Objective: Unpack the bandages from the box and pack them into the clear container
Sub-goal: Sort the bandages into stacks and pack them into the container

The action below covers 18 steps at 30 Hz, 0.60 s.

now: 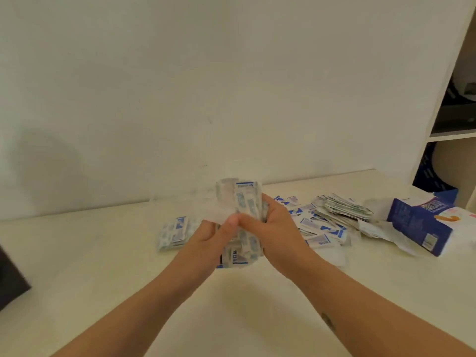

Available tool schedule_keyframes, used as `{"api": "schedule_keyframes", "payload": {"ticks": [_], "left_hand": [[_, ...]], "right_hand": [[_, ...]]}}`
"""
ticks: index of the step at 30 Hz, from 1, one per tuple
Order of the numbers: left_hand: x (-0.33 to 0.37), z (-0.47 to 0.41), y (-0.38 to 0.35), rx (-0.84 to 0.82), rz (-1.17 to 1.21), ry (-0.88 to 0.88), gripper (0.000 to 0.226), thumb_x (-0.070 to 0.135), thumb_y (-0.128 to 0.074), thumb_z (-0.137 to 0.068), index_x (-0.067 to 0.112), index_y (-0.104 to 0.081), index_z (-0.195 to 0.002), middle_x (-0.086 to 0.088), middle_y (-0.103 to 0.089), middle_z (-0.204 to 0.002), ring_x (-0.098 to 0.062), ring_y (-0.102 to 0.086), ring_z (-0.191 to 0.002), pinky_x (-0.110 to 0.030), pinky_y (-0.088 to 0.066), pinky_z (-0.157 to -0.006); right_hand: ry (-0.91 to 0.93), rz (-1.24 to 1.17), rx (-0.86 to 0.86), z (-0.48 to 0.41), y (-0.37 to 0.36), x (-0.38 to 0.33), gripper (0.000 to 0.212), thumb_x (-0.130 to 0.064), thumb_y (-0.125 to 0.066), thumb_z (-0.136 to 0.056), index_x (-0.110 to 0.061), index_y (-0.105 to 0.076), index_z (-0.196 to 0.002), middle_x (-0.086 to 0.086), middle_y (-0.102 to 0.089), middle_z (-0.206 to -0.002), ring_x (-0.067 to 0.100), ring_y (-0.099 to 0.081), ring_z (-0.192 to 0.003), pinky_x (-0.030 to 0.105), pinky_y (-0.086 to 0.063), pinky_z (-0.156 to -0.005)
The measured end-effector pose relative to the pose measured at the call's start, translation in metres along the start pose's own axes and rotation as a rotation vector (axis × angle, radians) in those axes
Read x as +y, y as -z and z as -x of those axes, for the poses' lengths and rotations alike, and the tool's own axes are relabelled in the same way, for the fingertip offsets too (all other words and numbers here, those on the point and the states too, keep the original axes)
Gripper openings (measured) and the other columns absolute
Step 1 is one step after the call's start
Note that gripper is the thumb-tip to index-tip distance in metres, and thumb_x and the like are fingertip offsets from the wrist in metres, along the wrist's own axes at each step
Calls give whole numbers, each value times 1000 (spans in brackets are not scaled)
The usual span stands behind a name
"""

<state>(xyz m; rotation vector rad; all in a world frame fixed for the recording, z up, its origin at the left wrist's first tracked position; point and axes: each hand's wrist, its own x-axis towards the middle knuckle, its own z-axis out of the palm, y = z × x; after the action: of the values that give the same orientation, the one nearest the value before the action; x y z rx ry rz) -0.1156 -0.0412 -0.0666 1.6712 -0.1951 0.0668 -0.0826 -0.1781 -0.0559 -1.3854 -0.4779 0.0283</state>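
Note:
My left hand [215, 237] and my right hand [268, 225] together grip a stack of white-and-blue wrapped bandages [242, 202] upright above the table's middle. A clear container [180, 202] stands behind and left of my hands; its walls are faint and hard to make out. A smaller bundle of bandages [173, 234] lies at the container's left part; whether it is inside I cannot tell. A loose heap of bandages [327, 220] spreads to the right of my hands. The blue-and-white bandage box [422, 222] lies open on its side at the far right.
The white table [103, 266] runs to a plain wall behind. A dark object [10, 279] pokes in at the left edge. A white shelf unit [453, 112] with dark items stands at the far right. Torn white paper [373, 230] lies by the box.

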Motion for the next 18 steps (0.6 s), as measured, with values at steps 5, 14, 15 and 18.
{"api": "schedule_keyframes", "payload": {"ticks": [5,14,15,18], "left_hand": [[-24,27,36,89,-126,-20,41,49,-45,-83,35,-48,-120,12,-64,-118,-6,-60,-111,-35,-45,-100],[-37,36,29,39,-115,-1,75,13,-44,-97,40,17,-131,45,-34,-118,38,-38,-95,7,-32,-76],[-41,34,30,49,-111,18,78,14,-46,-96,45,18,-126,48,-42,-112,36,-40,-96,6,-33,-76],[-48,33,32,32,-138,68,86,24,-52,-92,50,24,-120,38,-42,-120,33,-38,-105,6,-31,-82]], "right_hand": [[24,221,-98,11,-37,40,28,-20,-66,-86,-19,-62,-114,4,-70,-104,18,-68,-95,43,-56,-83],[69,394,-123,22,-34,59,94,-4,-71,-78,-36,-9,-142,-31,-50,-117,-17,-53,-107,4,-42,-86],[71,413,-127,22,-35,63,94,-2,-68,-80,-30,-6,-145,-34,-49,-115,-19,-52,-105,2,-40,-84],[52,489,-186,25,-40,62,85,-4,-62,-83,-27,-7,-144,-40,-42,-115,-26,-47,-103,-2,-34,-85]]}}
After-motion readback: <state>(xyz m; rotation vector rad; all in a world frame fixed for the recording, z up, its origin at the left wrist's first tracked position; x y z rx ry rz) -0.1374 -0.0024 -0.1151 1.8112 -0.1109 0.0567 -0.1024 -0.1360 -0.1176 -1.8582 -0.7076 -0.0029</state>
